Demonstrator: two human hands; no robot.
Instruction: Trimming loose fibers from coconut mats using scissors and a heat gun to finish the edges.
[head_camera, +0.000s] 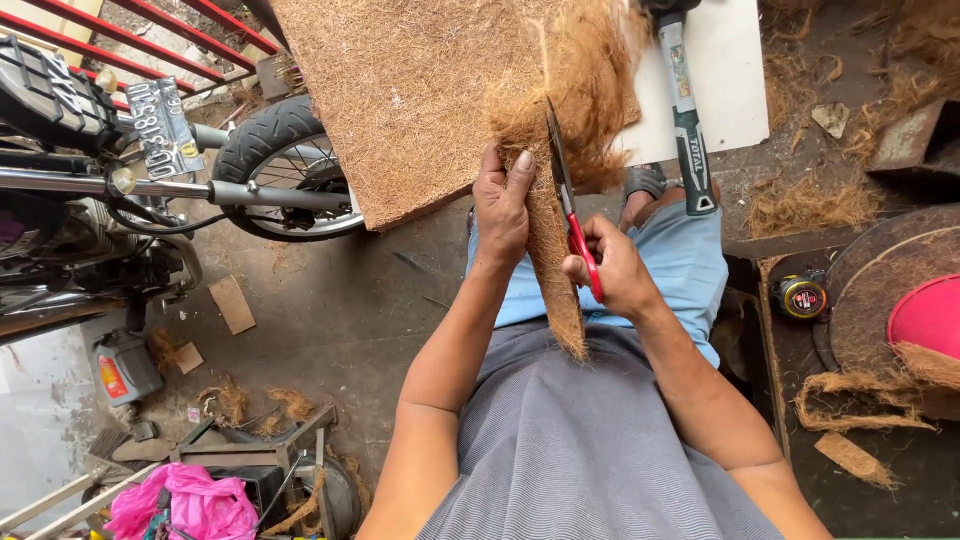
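Note:
My left hand (503, 205) grips a strip of brown coconut-fibre matting (560, 290) that hangs down over my lap. My right hand (618, 270) holds red-handled scissors (568, 200), whose dark blades point up into the fibre beside my left thumb. The strip's frayed upper part (590, 90) spreads loosely above both hands. A large flat sheet of the same fibre mat (400, 90) lies just beyond, to the left. A hammer with a black and green grip (686, 110) rests on a white board (725, 70) to the right.
A motorcycle (110, 190) with its rear tyre (275, 140) stands at the left. A yellow tape measure (801, 296) and a round fibre piece with a pink disc (925, 315) sit at the right. Fibre scraps (860, 400), a pink bag (190, 500) and an oil bottle (122, 365) litter the floor.

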